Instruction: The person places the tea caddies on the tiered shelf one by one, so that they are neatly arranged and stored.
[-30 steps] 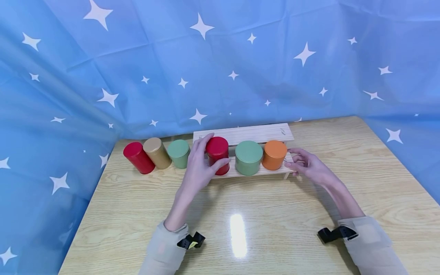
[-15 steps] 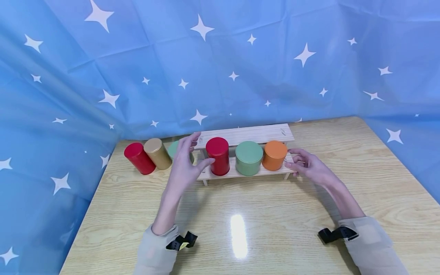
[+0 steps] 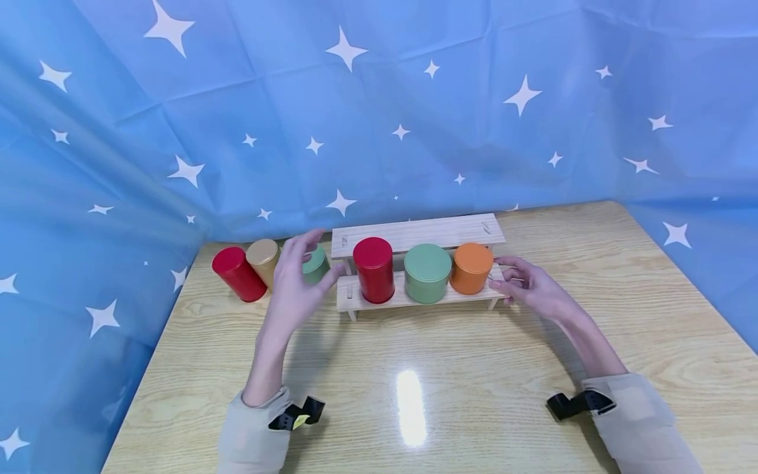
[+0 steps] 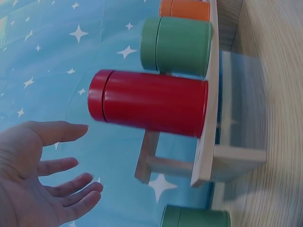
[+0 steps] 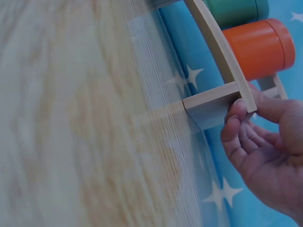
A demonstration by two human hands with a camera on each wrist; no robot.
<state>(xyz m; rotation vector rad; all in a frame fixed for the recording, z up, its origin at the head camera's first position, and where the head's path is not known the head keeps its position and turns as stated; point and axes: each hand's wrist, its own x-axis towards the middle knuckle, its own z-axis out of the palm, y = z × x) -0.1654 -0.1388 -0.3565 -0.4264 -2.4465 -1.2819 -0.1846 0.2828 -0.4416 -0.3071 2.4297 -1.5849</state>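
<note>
A two-step wooden rack (image 3: 414, 232) bears a tall red can (image 3: 374, 271), a wide green can (image 3: 427, 274) and an orange can (image 3: 471, 268) on its lower step, all upright. My left hand (image 3: 291, 289) is held with thumb and fingers apart, holding nothing, left of the rack and in front of a smaller green can (image 3: 316, 264). In the left wrist view a gap parts the left hand (image 4: 52, 175) from the red can (image 4: 154, 102). My right hand (image 5: 267, 146) pinches the right end of the rack's lower step (image 5: 225, 54), beside the orange can (image 5: 260, 49).
At the table's back left, a red can (image 3: 239, 274) leans against or close beside a gold can (image 3: 263, 258), partly behind the left hand. A starred blue cloth (image 3: 379, 99) hangs behind the wooden table (image 3: 474, 368).
My left hand has let go of the tall red can and moved left, uncovering the rack's left end. The red can stays on the lower step. My right hand has not visibly moved.
</note>
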